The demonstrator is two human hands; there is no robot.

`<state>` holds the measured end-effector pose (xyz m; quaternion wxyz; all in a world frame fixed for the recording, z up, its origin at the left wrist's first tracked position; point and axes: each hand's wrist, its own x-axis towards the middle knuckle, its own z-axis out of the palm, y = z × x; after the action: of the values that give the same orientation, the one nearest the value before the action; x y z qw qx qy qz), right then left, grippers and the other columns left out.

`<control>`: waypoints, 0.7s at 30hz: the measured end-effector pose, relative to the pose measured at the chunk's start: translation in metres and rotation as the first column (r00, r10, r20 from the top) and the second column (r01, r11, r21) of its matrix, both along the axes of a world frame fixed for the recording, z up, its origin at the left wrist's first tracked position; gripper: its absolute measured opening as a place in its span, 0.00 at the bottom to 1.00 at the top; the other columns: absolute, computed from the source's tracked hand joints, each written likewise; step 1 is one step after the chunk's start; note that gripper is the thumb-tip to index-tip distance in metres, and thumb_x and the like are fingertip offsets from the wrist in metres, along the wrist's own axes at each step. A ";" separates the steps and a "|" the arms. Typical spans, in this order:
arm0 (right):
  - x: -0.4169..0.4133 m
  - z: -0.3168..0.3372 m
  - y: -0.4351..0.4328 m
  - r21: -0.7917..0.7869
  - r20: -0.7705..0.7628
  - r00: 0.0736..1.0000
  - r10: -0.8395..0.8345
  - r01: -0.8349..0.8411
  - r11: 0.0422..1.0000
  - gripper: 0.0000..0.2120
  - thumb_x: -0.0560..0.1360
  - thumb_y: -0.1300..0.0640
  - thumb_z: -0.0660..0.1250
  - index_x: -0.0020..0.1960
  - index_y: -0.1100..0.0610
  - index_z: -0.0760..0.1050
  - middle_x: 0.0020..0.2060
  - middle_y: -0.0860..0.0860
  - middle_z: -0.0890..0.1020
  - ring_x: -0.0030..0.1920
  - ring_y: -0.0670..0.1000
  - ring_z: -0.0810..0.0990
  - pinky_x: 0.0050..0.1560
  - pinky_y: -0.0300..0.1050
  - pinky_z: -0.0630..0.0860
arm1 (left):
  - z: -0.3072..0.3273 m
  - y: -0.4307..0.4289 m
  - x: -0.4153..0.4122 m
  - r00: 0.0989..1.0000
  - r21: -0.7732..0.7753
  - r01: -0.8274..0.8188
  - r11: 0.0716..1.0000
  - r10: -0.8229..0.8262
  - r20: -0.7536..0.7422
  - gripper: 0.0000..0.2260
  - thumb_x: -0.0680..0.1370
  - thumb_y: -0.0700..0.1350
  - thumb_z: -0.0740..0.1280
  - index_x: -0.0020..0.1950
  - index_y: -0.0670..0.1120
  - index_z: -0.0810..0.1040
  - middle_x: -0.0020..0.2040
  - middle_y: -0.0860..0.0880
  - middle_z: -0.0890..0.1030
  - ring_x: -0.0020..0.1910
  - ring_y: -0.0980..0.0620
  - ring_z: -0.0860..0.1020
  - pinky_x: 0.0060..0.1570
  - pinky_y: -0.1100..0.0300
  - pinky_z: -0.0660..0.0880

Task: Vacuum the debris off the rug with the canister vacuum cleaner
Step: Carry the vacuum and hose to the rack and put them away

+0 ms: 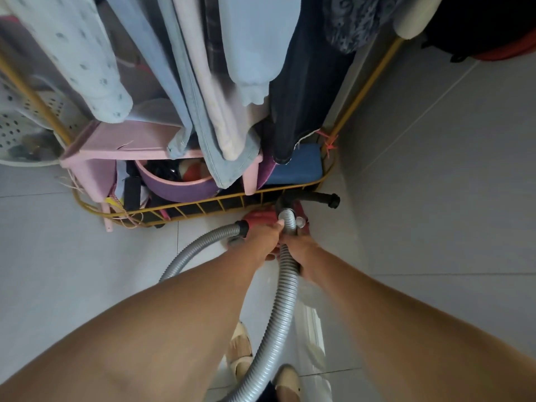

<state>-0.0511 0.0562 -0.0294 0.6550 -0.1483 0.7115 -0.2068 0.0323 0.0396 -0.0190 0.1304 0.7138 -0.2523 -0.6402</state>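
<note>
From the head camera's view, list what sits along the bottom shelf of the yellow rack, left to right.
Pink stool leg → black item, unclear what → purple round tub → blue cushion → black vacuum handle poking out past the rack's right corner.

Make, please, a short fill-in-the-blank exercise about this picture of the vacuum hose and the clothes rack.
1. Both the left hand and the right hand hold the grey ____.
2. The clothes rack has a frame of ____ colour.
3. The red vacuum cleaner stands on the ____, in front of the rack.
4. The folded blue cloth lies at the rack's ____ end.

Missing words: hose; yellow; floor; right
</note>
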 end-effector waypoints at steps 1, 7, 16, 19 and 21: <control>0.005 0.000 -0.006 0.006 0.014 1.000 -0.006 0.006 1.000 0.15 0.77 0.62 0.67 0.63 0.55 0.71 0.44 0.58 0.82 0.40 0.55 0.81 0.43 0.50 0.81 | -0.002 -0.007 0.004 1.000 0.004 -0.002 1.000 0.002 0.001 0.15 0.81 0.53 0.62 0.58 0.42 0.76 0.51 0.41 0.81 0.44 0.44 0.81 0.43 0.54 0.78; 0.044 -0.015 -0.038 0.094 0.121 0.991 0.050 -0.062 0.994 0.13 0.80 0.61 0.63 0.63 0.61 0.70 0.42 0.59 0.80 0.37 0.55 0.82 0.43 0.50 0.82 | -0.029 -0.039 0.050 0.999 0.019 -0.030 0.999 0.029 0.033 0.15 0.81 0.49 0.64 0.60 0.40 0.77 0.47 0.38 0.80 0.37 0.45 0.79 0.32 0.57 0.76; 0.060 -0.052 -0.067 0.186 0.165 0.920 0.355 -0.382 0.905 0.05 0.79 0.60 0.64 0.52 0.62 0.74 0.36 0.58 0.77 0.32 0.53 0.75 0.36 0.47 0.75 | -0.079 -0.068 0.064 0.970 0.201 -0.244 0.949 0.241 0.040 0.20 0.76 0.41 0.67 0.67 0.44 0.69 0.56 0.39 0.78 0.49 0.39 0.80 0.47 0.45 0.80; 0.062 -0.064 -0.078 0.187 0.201 0.876 0.438 -0.474 0.861 0.05 0.79 0.63 0.63 0.44 0.63 0.73 0.32 0.56 0.75 0.30 0.51 0.74 0.33 0.43 0.75 | -0.092 -0.076 0.064 0.919 0.087 -0.394 0.915 0.391 0.056 0.18 0.79 0.39 0.59 0.69 0.48 0.68 0.51 0.42 0.76 0.42 0.46 0.77 0.36 0.57 0.79; 0.060 -0.067 -0.084 0.203 0.239 0.867 0.437 -0.485 0.851 0.04 0.79 0.63 0.63 0.46 0.63 0.73 0.32 0.56 0.75 0.29 0.50 0.75 0.29 0.40 0.75 | -0.096 -0.078 0.062 0.877 0.032 -0.478 0.878 0.476 0.063 0.16 0.81 0.38 0.56 0.68 0.46 0.71 0.48 0.43 0.76 0.35 0.50 0.74 0.21 0.65 0.73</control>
<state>0.0091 -0.0283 -0.0968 0.7619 -0.2095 0.6117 0.0378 0.0939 -0.0388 -0.1147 0.2605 0.7736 -0.0571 -0.5748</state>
